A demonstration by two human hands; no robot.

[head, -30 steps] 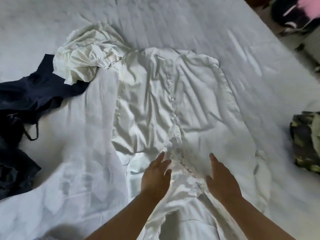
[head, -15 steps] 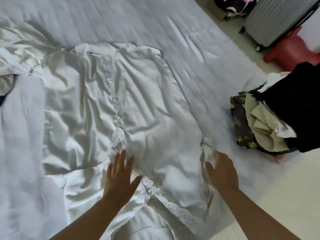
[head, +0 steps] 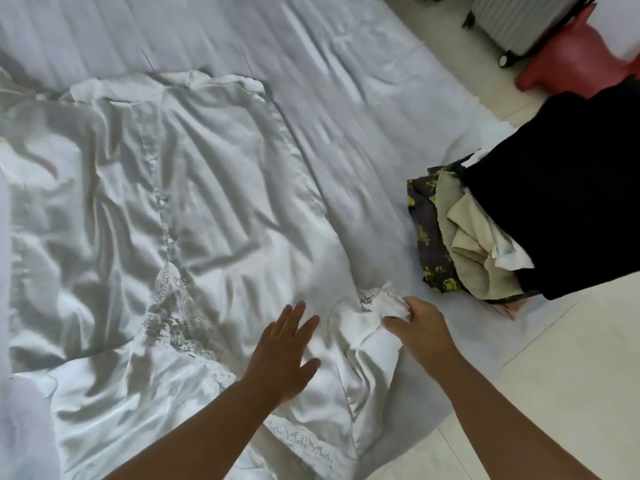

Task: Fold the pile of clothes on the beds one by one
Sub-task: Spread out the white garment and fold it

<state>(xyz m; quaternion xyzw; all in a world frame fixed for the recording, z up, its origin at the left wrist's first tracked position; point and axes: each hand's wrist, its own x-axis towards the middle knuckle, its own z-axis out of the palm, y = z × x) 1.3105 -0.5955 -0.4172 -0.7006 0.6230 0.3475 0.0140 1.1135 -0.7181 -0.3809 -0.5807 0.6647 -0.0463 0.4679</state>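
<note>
A white satin garment (head: 214, 202) with lace trim and a button line lies spread, wrinkled, across the grey-white bed sheet (head: 346, 81). My left hand (head: 284, 351) rests flat on its lower part, fingers apart. Just to the right, my right hand (head: 422, 334) pinches the garment's lace-edged sleeve end and lifts it slightly off the sheet. A pile of clothes (head: 485, 233), with floral, beige, white and black pieces, sits at the bed's right edge.
The bed ends on the right at a pale tiled floor (head: 571, 375). A red stool (head: 581, 60) and a grey ribbed suitcase (head: 519, 19) stand at the top right, beyond the bed.
The view swung right, hiding the dark and white clothes on the left. Both hands moved right; my right hand went from flat on the sheet to gripping the lace sleeve end.
</note>
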